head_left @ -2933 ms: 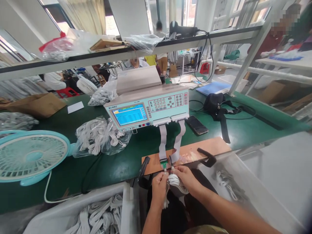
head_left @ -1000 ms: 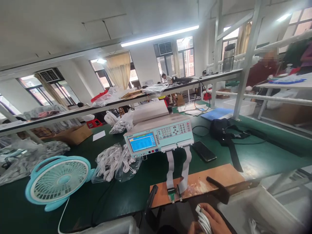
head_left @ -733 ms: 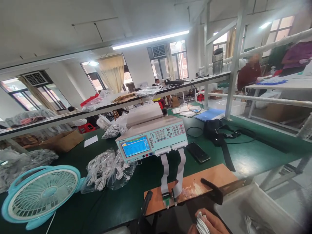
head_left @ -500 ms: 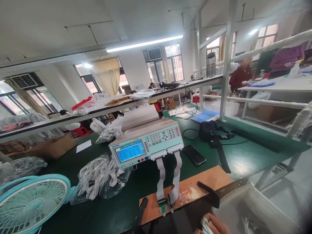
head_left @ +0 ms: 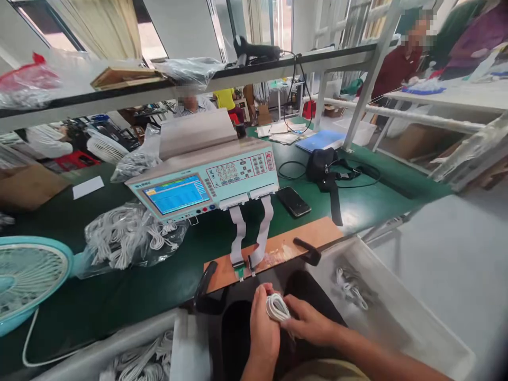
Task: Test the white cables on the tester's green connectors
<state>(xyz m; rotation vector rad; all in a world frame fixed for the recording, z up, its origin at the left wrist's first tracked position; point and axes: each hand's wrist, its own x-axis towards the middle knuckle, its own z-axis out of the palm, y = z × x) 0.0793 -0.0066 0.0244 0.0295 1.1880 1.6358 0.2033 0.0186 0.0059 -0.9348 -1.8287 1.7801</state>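
Green surface (head_left: 159,286) spreads wide; on it the bench instrument (head_left: 206,174), screen lit, front turned toward the person. White bin (head_left: 428,323) below the surface's edge on the right, another white bin (head_left: 119,338) at lower left, white cables in each. Wooden board (head_left: 317,233) along the near edge, a black clamp-like handle (head_left: 208,278) at its left end and a second one (head_left: 307,251) toward its right. Two flat ribbons (head_left: 238,233) run from the instrument down to the board, ending in a green connector board (head_left: 239,271) and a narrow dark connector (head_left: 252,264) beside it, tips at the board's near edge.

Left hand (head_left: 265,323) upright over the lap, fingers curled about the coiled white cable bundle (head_left: 278,307). Right hand (head_left: 307,317) comes in from the right, fingers closed on the coil's lower right side. Bundle sits between the two hands, near side of the board, slightly right of the connector tips and apart from them. Its visible loops lie long-ways from upper left to lower right. Left fingers nearer the tips. Cable plugs not seen: cannot tell which way they point.
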